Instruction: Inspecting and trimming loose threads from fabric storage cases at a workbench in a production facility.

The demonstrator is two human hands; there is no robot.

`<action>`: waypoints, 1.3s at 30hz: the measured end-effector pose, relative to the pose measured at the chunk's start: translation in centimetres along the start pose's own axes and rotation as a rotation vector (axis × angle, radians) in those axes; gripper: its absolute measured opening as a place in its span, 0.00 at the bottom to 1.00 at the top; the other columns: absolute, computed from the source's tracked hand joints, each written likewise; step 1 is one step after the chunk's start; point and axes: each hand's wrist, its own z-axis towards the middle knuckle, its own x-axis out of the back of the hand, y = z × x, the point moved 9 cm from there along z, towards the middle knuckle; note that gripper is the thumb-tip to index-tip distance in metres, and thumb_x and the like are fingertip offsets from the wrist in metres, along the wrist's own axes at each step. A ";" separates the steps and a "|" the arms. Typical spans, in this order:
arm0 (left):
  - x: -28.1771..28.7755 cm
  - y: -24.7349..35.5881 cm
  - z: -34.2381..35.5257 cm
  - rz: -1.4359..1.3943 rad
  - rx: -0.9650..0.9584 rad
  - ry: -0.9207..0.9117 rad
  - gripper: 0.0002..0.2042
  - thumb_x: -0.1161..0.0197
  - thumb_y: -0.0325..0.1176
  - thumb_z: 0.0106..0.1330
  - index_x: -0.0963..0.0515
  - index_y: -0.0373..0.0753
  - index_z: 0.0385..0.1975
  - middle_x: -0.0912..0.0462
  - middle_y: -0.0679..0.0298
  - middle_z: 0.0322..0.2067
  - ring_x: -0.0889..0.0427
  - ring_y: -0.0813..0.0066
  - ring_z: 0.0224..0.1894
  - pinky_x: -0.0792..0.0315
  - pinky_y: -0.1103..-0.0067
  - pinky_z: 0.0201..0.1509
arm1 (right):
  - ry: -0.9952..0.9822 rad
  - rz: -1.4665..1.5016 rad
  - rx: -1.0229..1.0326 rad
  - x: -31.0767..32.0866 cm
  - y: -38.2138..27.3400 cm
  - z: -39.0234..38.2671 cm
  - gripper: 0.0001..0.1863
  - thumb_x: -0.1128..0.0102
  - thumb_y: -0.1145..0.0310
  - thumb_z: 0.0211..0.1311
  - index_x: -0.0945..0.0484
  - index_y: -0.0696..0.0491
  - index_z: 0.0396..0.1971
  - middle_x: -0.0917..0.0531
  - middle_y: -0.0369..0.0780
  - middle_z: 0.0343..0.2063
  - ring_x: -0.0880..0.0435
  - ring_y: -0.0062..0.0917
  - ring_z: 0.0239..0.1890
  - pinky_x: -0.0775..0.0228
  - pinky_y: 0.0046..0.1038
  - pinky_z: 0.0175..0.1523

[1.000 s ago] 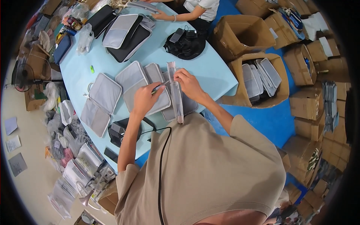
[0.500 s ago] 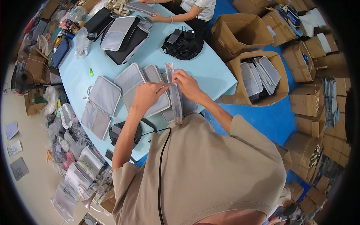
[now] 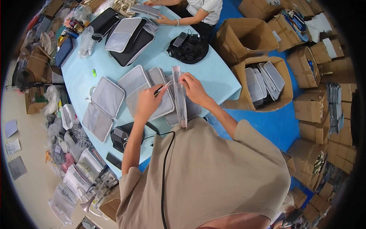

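One upright case [image 3: 180, 103] between two hands; one slim tool.
Right hand [image 3: 192, 87] pinches the upright case's rim, exact grip hidden; left hand [image 3: 150, 100], just left of it, pinches the slim tool [image 3: 158, 91], partly covered by fingers. Left of left hand: one open case [image 3: 108, 94] on worktop [image 3: 219, 74]. Beyond right hand: one black bundle [image 3: 189, 55]. Far left of left hand: three sheets [image 3: 17, 168], any print too small to read.

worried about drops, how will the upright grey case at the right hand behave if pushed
The upright grey case would probably tip, standing on its narrow edge. It looks fairly stiff, as its long edges run nearly straight.
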 end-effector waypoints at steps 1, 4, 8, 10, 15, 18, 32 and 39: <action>-0.7 -1.0 -0.7 0.002 0.002 0.005 0.20 0.38 0.51 0.75 0.11 0.39 0.38 0.20 0.62 0.15 0.20 0.63 0.18 0.29 0.73 0.24 | 0.006 -0.026 -0.005 0.0 -0.1 -0.1 0.03 0.45 0.75 0.73 0.26 0.57 0.42 0.22 0.43 0.43 0.20 0.42 0.40 0.27 0.37 0.45; -4.5 -6.8 -3.3 -0.461 0.351 -0.011 0.24 0.43 0.53 0.79 0.14 0.35 0.41 0.31 0.73 0.13 0.34 0.79 0.13 0.43 0.78 0.19 | -0.012 -0.062 -0.011 -0.5 -1.0 -0.5 0.06 0.41 0.72 0.72 0.26 0.57 0.44 0.21 0.42 0.46 0.19 0.39 0.41 0.26 0.34 0.47; -9.5 -8.1 -6.0 -1.200 0.758 -0.015 0.26 0.49 0.57 0.80 0.19 0.35 0.49 0.40 0.79 0.17 0.45 0.90 0.16 0.54 0.83 0.19 | 0.051 -0.148 0.099 -0.5 -3.4 -1.2 0.10 0.35 0.67 0.68 0.23 0.55 0.43 0.22 0.40 0.51 0.17 0.39 0.45 0.25 0.35 0.50; -10.2 -7.0 -5.5 -1.289 0.756 -0.018 0.26 0.50 0.57 0.80 0.21 0.36 0.51 0.41 0.79 0.17 0.45 0.90 0.16 0.55 0.84 0.19 | 0.047 -0.158 0.080 -0.9 -3.4 -1.6 0.08 0.36 0.68 0.68 0.23 0.55 0.42 0.22 0.40 0.52 0.16 0.39 0.45 0.25 0.36 0.48; -8.8 -6.7 -1.0 -0.869 0.587 0.084 0.19 0.36 0.49 0.74 0.18 0.35 0.38 0.36 0.78 0.17 0.41 0.89 0.17 0.49 0.82 0.20 | 0.027 -0.164 -0.005 -2.0 -2.4 -2.1 0.05 0.36 0.71 0.68 0.21 0.56 0.37 0.23 0.41 0.54 0.17 0.40 0.48 0.25 0.38 0.52; -8.3 -6.9 2.2 -0.606 0.390 0.086 0.17 0.32 0.43 0.71 0.18 0.34 0.29 0.28 0.74 0.18 0.35 0.87 0.20 0.43 0.79 0.22 | 0.042 -0.139 0.035 -2.6 -2.5 -2.2 0.04 0.38 0.74 0.68 0.21 0.57 0.39 0.24 0.43 0.54 0.18 0.41 0.49 0.25 0.38 0.52; -6.4 -2.9 -1.6 -1.072 0.666 0.354 0.15 0.35 0.37 0.72 0.25 0.40 0.22 0.33 0.78 0.18 0.39 0.87 0.19 0.50 0.78 0.21 | 0.091 -0.174 -0.051 1.3 -10.5 -2.6 0.13 0.34 0.79 0.59 0.21 0.56 0.44 0.24 0.43 0.58 0.17 0.43 0.50 0.23 0.40 0.49; 0.2 -1.9 -7.8 -0.731 0.424 0.375 0.13 0.30 0.38 0.72 0.13 0.35 0.47 0.31 0.79 0.20 0.40 0.91 0.22 0.48 0.85 0.23 | 0.000 -0.097 0.108 2.2 -7.8 -0.8 0.12 0.33 0.83 0.54 0.18 0.57 0.39 0.13 0.39 0.46 0.15 0.40 0.48 0.23 0.41 0.52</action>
